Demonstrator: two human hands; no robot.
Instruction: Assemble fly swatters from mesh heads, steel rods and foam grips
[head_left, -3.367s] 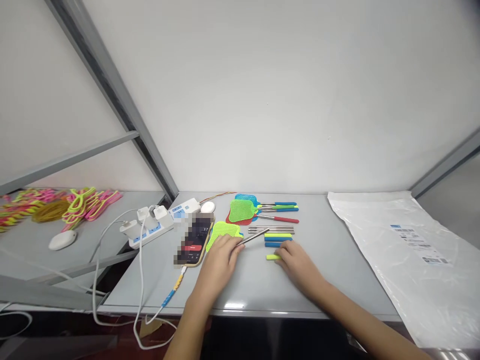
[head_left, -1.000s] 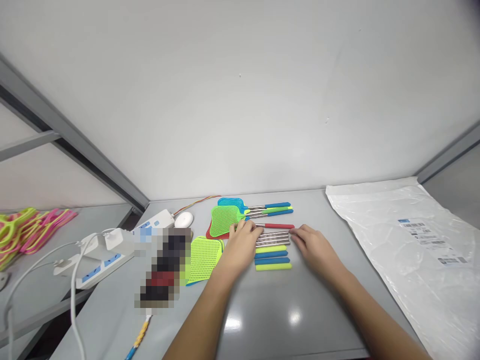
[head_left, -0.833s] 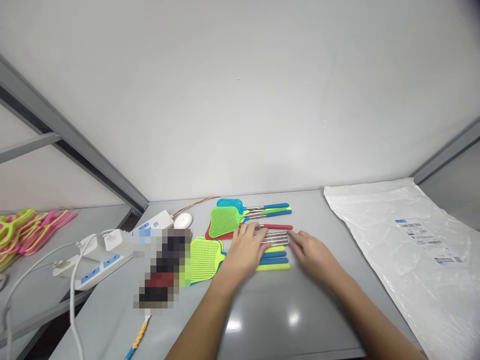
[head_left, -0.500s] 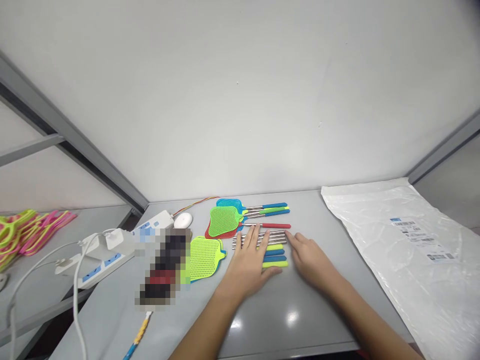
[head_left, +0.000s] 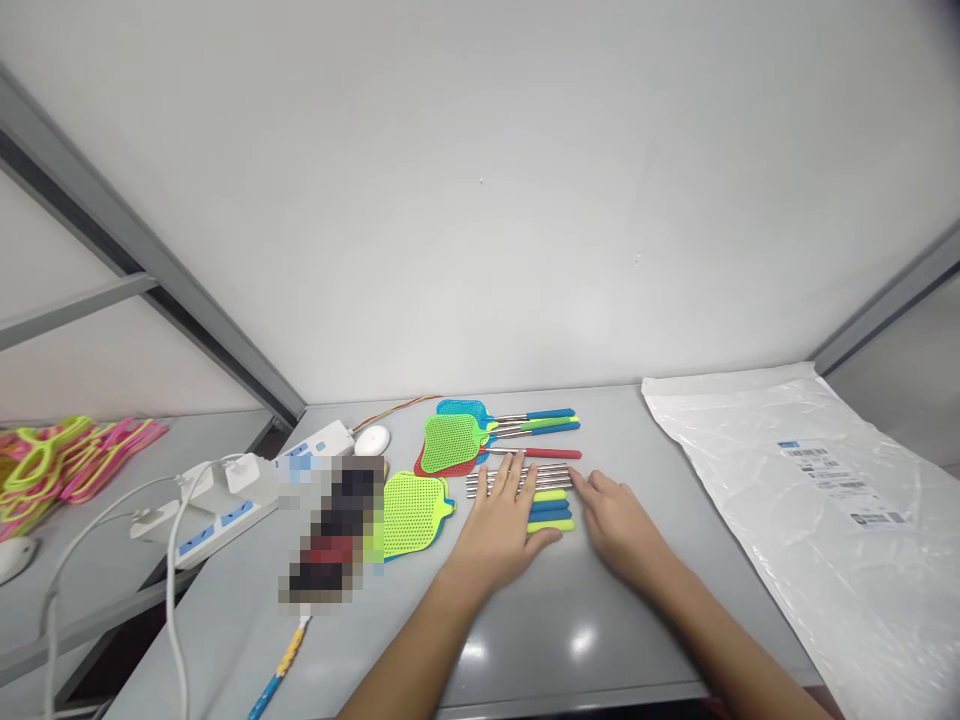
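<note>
My left hand [head_left: 501, 525] lies flat, fingers spread, across a row of silver metal rods [head_left: 553, 478] and coloured handles on the grey table. Lime and blue handles [head_left: 553, 507] show beside its thumb, their left ends hidden under the hand. At the right ends of the rods is my right hand [head_left: 619, 520], its index finger stretched to them and its other fingers partly bent, holding nothing. Left of my hands lies a stack of fly swatter heads [head_left: 411, 512], lime on top with blue below. Behind are several complete fly swatters [head_left: 454, 443] with green, blue and red heads.
A white plastic mailing bag [head_left: 750, 480] with a label covers the table's right side. On the left are a pixelated dark object [head_left: 334, 530], a power strip [head_left: 217, 530] with white cables, and a round white disc [head_left: 372, 440]. Pink and yellow straps [head_left: 67, 460] lie farther left.
The camera view has shifted slightly. Both hands stay nearly where they were, at the rods and handles, with the left still flat on them.
</note>
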